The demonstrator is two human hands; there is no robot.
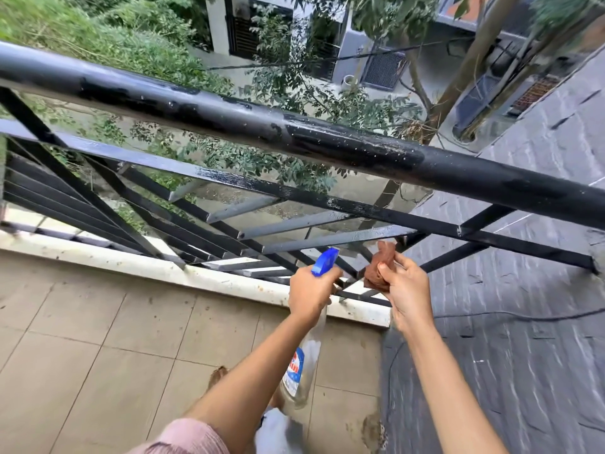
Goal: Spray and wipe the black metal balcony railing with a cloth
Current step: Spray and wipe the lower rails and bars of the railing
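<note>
The black metal balcony railing (327,142) crosses the view, its thick top rail wet with droplets and its lower flat bars glistening. My left hand (309,294) grips the neck of a clear spray bottle (302,365) with a blue trigger head, its nozzle pointing at the lower bars. My right hand (406,293) holds a bunched brown cloth (379,268) against a lower bar near the railing's right end.
A white ledge (163,267) runs under the railing, with beige floor tiles (98,339) in front. A dark slate-clad wall (523,322) stands at the right with a thin cable across it. Beyond the railing are trees and a building far below.
</note>
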